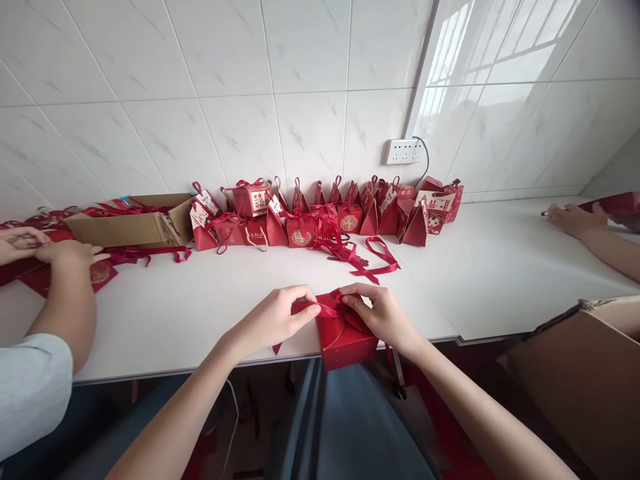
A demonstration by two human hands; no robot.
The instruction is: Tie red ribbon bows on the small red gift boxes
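A red gift box (345, 343) sits at the front edge of the white table, its near side jutting slightly past the edge. Red ribbon (327, 311) crosses the top of the box. Pinched between the thumb and fingers of my left hand (293, 313) is one part of this ribbon, at the box's left side. My right hand (373, 310) closes on the ribbon near the middle of the lid, with its fingers partly hiding the knot or loop there. A ribbon tail hangs down at the left of the box.
Several finished-looking red boxes (300, 230) line the wall, with loose ribbon (383, 257) before them. An open cardboard box (120, 227) stands left, beside a co-worker's hands (65, 253). Another person's hand (580, 220) is far right, above a large carton (575, 360). A power strip (403, 152) is on the wall.
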